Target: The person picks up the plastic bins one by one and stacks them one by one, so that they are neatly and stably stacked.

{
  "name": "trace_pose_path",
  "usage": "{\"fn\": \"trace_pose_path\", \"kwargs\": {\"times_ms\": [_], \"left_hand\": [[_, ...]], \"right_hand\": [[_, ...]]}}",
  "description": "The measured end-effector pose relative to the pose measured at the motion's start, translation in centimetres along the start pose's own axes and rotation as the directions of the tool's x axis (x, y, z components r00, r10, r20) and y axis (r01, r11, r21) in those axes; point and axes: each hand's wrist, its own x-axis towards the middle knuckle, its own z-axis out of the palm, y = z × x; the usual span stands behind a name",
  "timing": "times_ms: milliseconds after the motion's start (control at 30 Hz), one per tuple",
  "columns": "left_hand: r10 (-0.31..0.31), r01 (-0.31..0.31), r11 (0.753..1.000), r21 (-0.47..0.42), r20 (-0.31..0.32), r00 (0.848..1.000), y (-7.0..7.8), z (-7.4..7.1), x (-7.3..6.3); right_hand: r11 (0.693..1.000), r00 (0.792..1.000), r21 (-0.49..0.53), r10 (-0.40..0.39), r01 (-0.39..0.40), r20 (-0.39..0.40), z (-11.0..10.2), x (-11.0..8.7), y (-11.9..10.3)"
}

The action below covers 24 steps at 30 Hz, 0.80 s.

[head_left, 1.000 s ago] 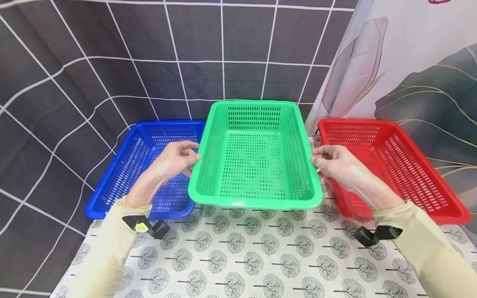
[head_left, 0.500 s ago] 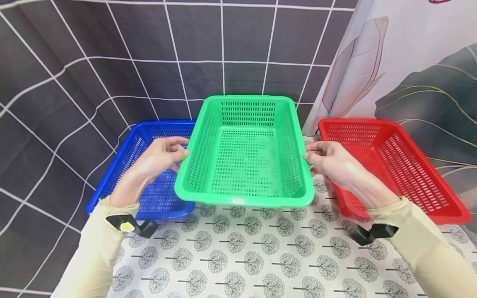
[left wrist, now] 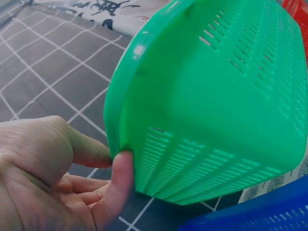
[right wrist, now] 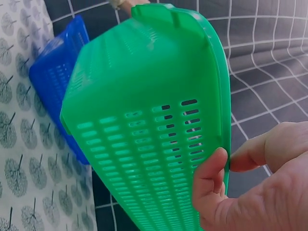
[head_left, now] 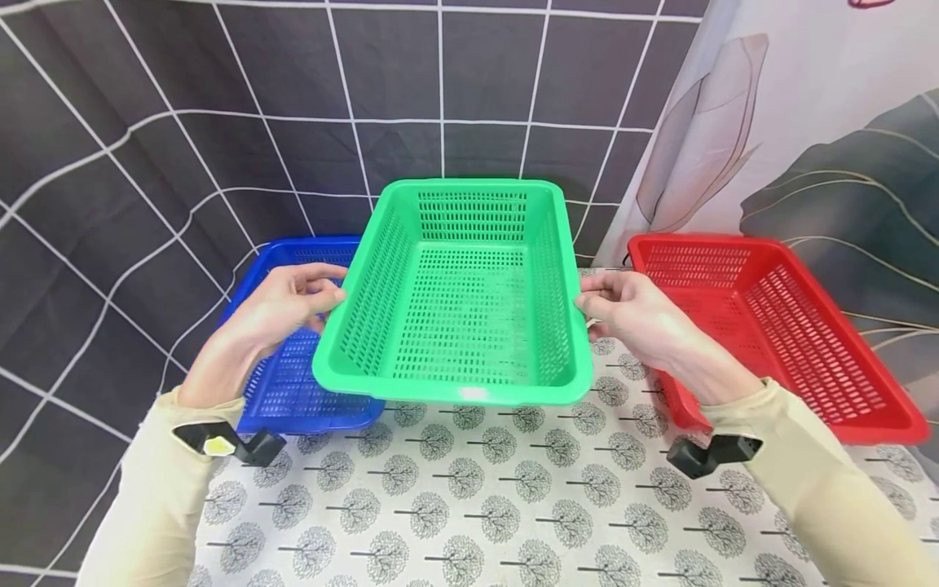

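Observation:
Between my hands hangs a green plastic basket [head_left: 469, 314], with slotted walls and nothing in it. My left hand [head_left: 282, 302] pinches its left rim between thumb and fingers. On the opposite rim, my right hand [head_left: 623, 310] has the same kind of pinch. Both wrist views show the basket's underside and outer walls raised off the table, with the left hand [left wrist: 72, 178] and right hand [right wrist: 255, 178] gripping the edge. The basket's left side overlaps a blue basket [head_left: 308, 420] in the head view.
The blue basket stands at the left on a tree-patterned tablecloth [head_left: 469, 489]. A red basket [head_left: 814, 342] stands at the right, behind my right forearm. Dark gridded cloth [head_left: 484, 81] hangs at the back and left, with a pale patterned curtain [head_left: 807, 122] at the right.
Both hands have carried the green basket leftward and slightly up, so it covers more of the blue basket and sits farther from the red one. Their grip on the rim stays the same.

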Motion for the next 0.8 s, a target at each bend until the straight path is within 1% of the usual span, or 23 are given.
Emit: {"fn": "trace_pose_path", "kwargs": {"times_ms": [133,300,467,567,800], "left_hand": [[-0.008,0.008,1.000,0.003,-0.023,1.000,-0.1,-0.8,-0.4],[-0.011,0.012,1.000,0.017,-0.036,0.999,-0.5,-1.7,-0.9],[-0.004,0.004,1.000,0.004,-0.030,1.000,-0.9,-2.1,-1.1],[0.001,-0.001,1.000,0.005,-0.033,0.999,-1.1,-2.2,-1.1],[-0.035,0.035,0.999,0.013,-0.024,0.999,-1.5,-2.6,-0.9]], "right_hand": [[0.999,1.000,0.033,-0.011,0.010,0.019,0.7,0.2,-0.4],[0.999,1.000,0.051,-0.013,0.012,0.006,1.7,0.6,-0.7],[0.999,1.000,0.051,-0.006,0.008,-0.028,2.3,0.5,-1.0],[0.997,0.999,0.070,-0.012,0.014,-0.039,2.7,0.5,-1.0],[0.994,0.998,0.104,-0.016,0.022,-0.052,3.4,0.4,-1.2]]}}
